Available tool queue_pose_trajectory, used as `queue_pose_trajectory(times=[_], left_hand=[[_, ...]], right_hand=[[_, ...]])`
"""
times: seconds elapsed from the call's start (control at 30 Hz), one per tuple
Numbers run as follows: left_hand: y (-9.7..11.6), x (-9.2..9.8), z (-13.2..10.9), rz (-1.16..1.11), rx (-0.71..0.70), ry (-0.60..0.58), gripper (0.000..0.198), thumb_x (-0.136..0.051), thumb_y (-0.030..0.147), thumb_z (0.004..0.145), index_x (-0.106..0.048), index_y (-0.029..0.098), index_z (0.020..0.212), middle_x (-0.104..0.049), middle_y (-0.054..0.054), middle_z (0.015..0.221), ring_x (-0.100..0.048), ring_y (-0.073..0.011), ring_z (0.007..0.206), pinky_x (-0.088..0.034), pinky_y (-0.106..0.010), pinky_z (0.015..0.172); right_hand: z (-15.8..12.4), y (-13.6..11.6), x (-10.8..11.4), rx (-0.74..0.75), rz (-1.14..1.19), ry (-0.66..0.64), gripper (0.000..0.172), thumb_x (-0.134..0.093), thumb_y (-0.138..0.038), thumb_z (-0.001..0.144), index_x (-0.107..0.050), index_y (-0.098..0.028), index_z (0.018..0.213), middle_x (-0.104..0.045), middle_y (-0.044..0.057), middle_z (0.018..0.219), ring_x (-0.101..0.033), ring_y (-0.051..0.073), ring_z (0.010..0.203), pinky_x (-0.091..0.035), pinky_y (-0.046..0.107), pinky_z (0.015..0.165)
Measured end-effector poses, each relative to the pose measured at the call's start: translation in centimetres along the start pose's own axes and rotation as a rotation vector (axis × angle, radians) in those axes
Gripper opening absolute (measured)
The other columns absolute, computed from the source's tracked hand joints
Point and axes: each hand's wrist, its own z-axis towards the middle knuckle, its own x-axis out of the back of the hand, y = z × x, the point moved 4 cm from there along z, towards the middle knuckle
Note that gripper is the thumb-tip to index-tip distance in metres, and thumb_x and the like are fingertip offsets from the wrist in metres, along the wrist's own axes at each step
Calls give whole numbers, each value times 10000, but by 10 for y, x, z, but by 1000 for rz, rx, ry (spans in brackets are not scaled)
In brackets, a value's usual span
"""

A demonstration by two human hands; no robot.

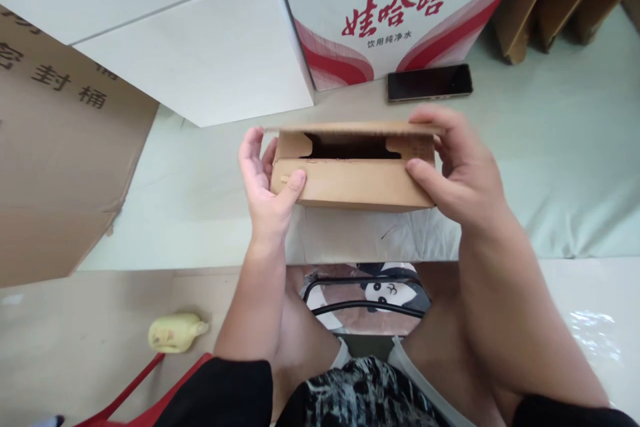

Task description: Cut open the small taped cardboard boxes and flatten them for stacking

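Observation:
A small brown cardboard box (357, 183) is held between my two hands over the near part of the table. Its lid is partly raised, with side flaps folded inward and a dark gap showing the inside; the contents cannot be made out. My left hand (267, 177) grips the box's left end, thumb on the front face and fingers behind. At the right end, my right hand (457, 170) has its thumb on the front top edge and its fingers on the raised lid.
A black phone (430, 83) lies on the green-covered table (565, 167), before a white and red carton (395, 20). White boxes (200, 60) and a large brown carton (65, 147) stand left. Cardboard pieces (560, 0) lean at back right. A yellow bottle (175, 333) is on the floor.

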Motion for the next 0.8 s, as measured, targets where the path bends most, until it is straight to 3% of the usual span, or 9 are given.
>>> queue_pose_trajectory(times=[0.07,0.1,0.23,0.33,0.43,0.53,0.63,0.73,0.8], left_hand=[[1,1,1,23,6,-11,792,-718,699,828,-434,365,1488,-445,-90,1612,-443,-336,1504,-419,-526,1226],[1,2,1,31,6,-29,720,-705,680,851,-504,339,1451,-491,-93,1584,-461,-331,1493,-418,-516,1229],[5,10,6,127,-62,-79,470,-666,590,917,-719,249,1237,-648,-110,1438,-572,-318,1399,-428,-515,1219],[0,14,11,114,-72,-78,454,-671,579,913,-744,242,1209,-675,-113,1407,-609,-318,1356,-442,-528,1201],[-9,14,15,11,-37,-71,446,-691,586,893,-741,275,1210,-663,-88,1431,-577,-322,1393,-421,-519,1214],[-14,15,16,-126,-7,-87,535,-656,693,855,-712,317,1232,-629,-60,1470,-518,-337,1448,-391,-512,1237],[-7,16,11,-217,53,-166,636,-623,798,785,-704,318,1194,-625,-61,1454,-509,-351,1446,-402,-503,1228],[7,11,-1,-377,221,-260,720,-721,783,673,-667,307,1210,-604,-83,1471,-571,-359,1378,-526,-469,1109],[15,4,-11,-489,375,-281,695,-734,708,704,-622,289,1246,-617,-102,1453,-642,-356,1291,-602,-454,985]], right_hand=[[-2,3,0,31,-20,-30,321,-577,-443,932,-694,-294,1191,-652,94,1324,-591,333,1320,-427,581,1186],[-3,5,0,59,-9,-45,344,-579,-513,926,-718,-287,1145,-646,101,1329,-574,348,1338,-408,591,1198],[-14,13,-4,202,96,-138,672,-700,-750,754,-662,-307,1258,-489,112,1511,-468,396,1438,-386,606,1208],[-19,17,-12,242,34,-176,766,-812,-685,679,-587,-320,1313,-403,123,1563,-435,402,1458,-399,619,1189],[-18,13,-16,315,2,-52,782,-833,-559,704,-499,-352,1381,-483,119,1458,-488,366,1398,-416,617,1168],[-16,1,-15,336,15,54,629,-793,-562,731,-581,-329,1275,-566,111,1313,-569,343,1275,-458,596,1120],[-12,-6,-8,94,120,63,470,-737,-641,745,-686,-279,1042,-639,101,1216,-623,340,1187,-506,559,1051],[-15,0,-4,-419,385,60,413,-701,-633,755,-693,-282,974,-716,54,1022,-699,281,892,-582,450,759],[-19,7,-7,-691,513,67,399,-636,-629,801,-682,-277,984,-730,39,915,-691,250,726,-557,405,611]])
